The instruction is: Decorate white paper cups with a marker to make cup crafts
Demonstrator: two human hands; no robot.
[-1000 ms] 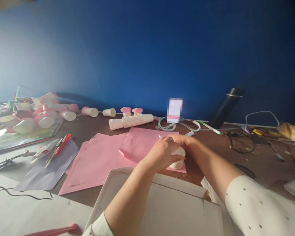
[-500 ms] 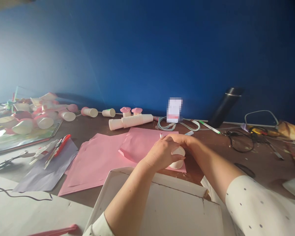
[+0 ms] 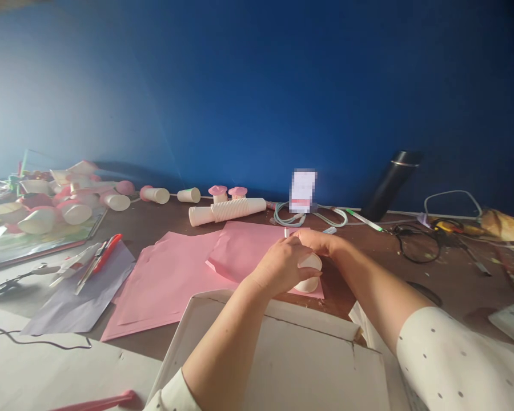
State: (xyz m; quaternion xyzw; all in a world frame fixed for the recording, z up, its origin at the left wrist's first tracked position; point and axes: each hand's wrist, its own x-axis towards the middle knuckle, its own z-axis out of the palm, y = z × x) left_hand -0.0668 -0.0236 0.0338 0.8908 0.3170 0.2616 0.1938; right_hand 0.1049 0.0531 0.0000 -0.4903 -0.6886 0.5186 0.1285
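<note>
My left hand (image 3: 285,260) is closed round a white paper cup (image 3: 309,278), pressing it down on a sheet of pink paper (image 3: 248,245). The thumb and fingers curve over the cup's side. Just behind the cup, my right hand (image 3: 314,241) is closed, its fingertips hidden by my left hand. A slim white pen end (image 3: 286,233) pokes up beside its fingers; the pen's tip cannot be seen. More pink paper (image 3: 171,279) lies to the left, under the first sheet's edge.
A nested stack of paper cups (image 3: 229,210) lies behind the paper, near two pink-topped cups (image 3: 218,193). A phone (image 3: 302,191) leans by the blue wall, beside a black bottle (image 3: 389,185). Scissors (image 3: 98,262) rest at left; a white box (image 3: 312,354) is in front.
The white pen end has shifted slightly right and up, and my right hand has moved a little with it. My left hand keeps its grip on the cup in the same place.
</note>
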